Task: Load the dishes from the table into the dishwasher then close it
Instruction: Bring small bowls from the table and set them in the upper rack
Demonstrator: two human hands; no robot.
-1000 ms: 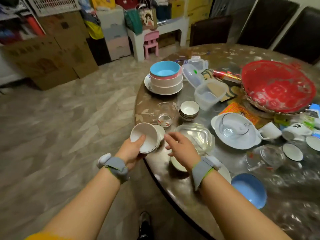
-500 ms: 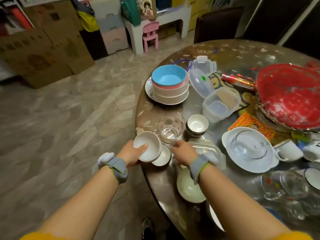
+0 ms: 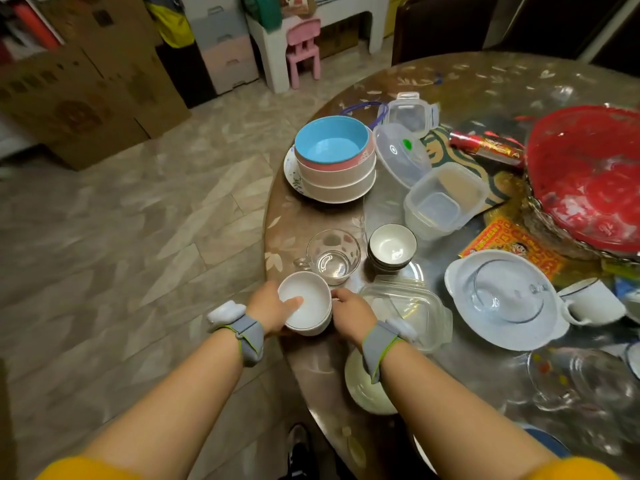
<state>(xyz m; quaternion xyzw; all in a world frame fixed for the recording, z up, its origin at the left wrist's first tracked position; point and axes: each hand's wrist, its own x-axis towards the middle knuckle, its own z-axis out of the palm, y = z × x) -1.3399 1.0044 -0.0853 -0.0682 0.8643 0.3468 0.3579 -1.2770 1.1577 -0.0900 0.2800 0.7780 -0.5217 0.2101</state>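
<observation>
1. Far left, the left hand [image 3: 268, 311] grips a white bowl [image 3: 304, 304] at the near edge of the table [image 3: 311, 368], thumb hooked over the rim into the bowl, the other fingers hidden beneath.
2. That bowl sits nested in a second white one, so two in the stack.
3. Just beside it, the right hand [image 3: 351, 315] touches the stack's right side, fingers curled; whether they pinch the rim I cannot tell.
4. Behind the stack, one glass cup [image 3: 332, 256] with a handle, standing upright.
5. Further back, a stack of bowls [image 3: 335, 161] on one plate: blue on top, pink under it, two white below, so four counted.
6. Next right, small dark-rimmed bowls [image 3: 392, 247], nested; number unclear.
7. Below those, one glass dish [image 3: 407, 308] beside the right wrist.
8. Behind it, two clear plastic containers [image 3: 445, 200] and two lids.
9. Rightward, one white casserole [image 3: 505, 301] holding a glass lid, then one white mug [image 3: 592, 303].
10. Far right, one red basket [image 3: 588, 174].
</observation>
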